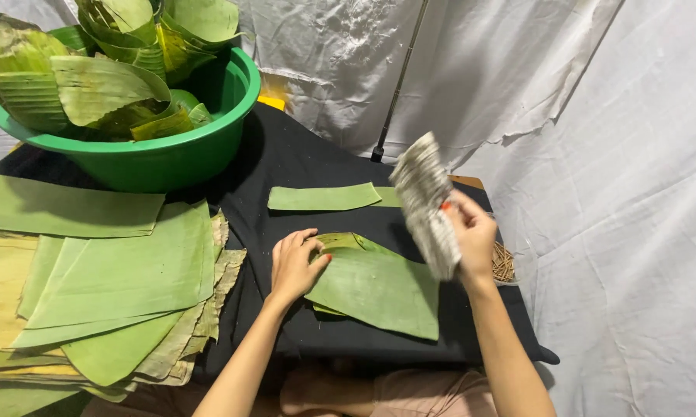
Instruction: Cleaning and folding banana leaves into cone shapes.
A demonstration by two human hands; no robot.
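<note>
The setting is an improvised home food-wrapping station, not a commercial kitchen. Indicators: a low tabletop covered with a black cloth; crumpled white fabric sheeting hung as backdrop and spread over the surroundings; a round green plastic basin filled with folded banana leaves; a stack of flat cut green and yellowed banana leaf sheets at the left edge; a small bundle of thin brown sticks at the right edge. The person's bare knees show below the tabletop edge.
</note>
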